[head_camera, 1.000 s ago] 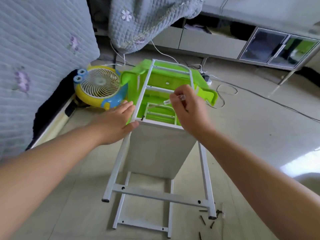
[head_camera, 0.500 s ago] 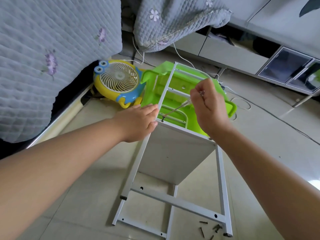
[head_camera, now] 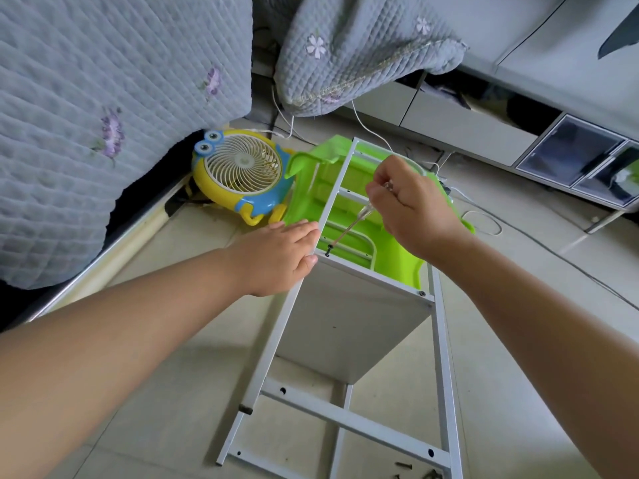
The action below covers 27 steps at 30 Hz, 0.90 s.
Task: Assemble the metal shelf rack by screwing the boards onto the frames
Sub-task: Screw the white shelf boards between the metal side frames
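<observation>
Head view: one board [head_camera: 349,316] sits in the frame [head_camera: 276,344], its right corner already screwed. Right hand [head_camera: 415,209] grips the screwdriver [head_camera: 349,226] on the board's left-corner screw [head_camera: 327,249]; left hand [head_camera: 276,257] lies flat, steadying the frame's rail. Lower crossbar holes beneath the board look empty.
</observation>
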Each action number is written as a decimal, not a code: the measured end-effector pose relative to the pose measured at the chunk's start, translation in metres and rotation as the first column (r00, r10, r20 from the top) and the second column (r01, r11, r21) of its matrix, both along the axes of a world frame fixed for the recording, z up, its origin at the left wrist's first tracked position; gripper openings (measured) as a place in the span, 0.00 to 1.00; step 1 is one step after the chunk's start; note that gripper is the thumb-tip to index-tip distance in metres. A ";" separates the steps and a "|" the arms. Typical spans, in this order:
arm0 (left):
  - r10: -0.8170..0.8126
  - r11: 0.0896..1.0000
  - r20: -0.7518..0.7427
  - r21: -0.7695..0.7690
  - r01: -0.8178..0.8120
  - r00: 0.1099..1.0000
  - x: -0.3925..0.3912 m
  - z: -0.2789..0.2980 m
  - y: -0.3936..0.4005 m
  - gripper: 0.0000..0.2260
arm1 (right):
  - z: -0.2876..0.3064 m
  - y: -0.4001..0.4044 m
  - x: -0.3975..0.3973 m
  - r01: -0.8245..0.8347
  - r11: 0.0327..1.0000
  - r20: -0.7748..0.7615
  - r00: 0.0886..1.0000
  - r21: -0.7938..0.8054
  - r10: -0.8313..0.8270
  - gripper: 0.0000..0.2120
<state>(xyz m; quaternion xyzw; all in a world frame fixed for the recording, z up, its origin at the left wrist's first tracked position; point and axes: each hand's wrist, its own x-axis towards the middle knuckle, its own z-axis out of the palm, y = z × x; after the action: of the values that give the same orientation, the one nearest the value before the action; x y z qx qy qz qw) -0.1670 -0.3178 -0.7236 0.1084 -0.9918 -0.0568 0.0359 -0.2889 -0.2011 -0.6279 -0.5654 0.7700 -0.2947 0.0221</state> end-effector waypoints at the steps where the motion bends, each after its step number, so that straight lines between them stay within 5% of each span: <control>1: 0.003 1.000 -0.001 -0.008 -0.003 1.000 -0.001 0.000 0.000 0.45 | 0.001 -0.001 -0.001 -0.006 1.000 0.022 1.000 0.017 0.005 0.12; 8: 0.009 0.999 0.000 -0.040 -0.009 1.000 -0.003 -0.005 -0.003 0.45 | 0.016 -0.002 -0.007 -0.102 0.974 0.166 0.984 0.200 0.069 0.13; 11: 0.013 0.999 0.026 -0.042 -0.012 1.000 -0.004 -0.004 -0.002 0.31 | 0.021 -0.005 -0.010 -0.049 0.959 0.142 0.990 0.278 0.009 0.12; 16: 0.030 1.000 0.096 -0.011 -0.029 0.995 -0.002 0.004 0.001 0.23 | 0.034 -0.012 -0.001 0.092 0.887 -0.144 0.989 0.452 -0.029 0.14; 22: 0.042 0.999 0.139 0.013 -0.044 0.989 -0.002 0.006 0.002 0.24 | 0.045 -0.020 0.013 0.272 0.805 -0.572 0.814 0.528 0.100 0.24; 27: 0.049 0.998 0.145 0.030 -0.054 0.988 -0.001 0.007 0.003 0.24 | 0.050 -0.015 0.013 0.079 0.792 -0.318 0.936 0.605 0.149 0.08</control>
<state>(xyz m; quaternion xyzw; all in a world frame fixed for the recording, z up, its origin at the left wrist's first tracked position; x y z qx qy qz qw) -0.1677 -0.3150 -0.7167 0.1384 -0.9876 -0.0644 -0.0364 -0.2755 -0.2156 -0.5782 -0.5853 0.8042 0.0742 0.0714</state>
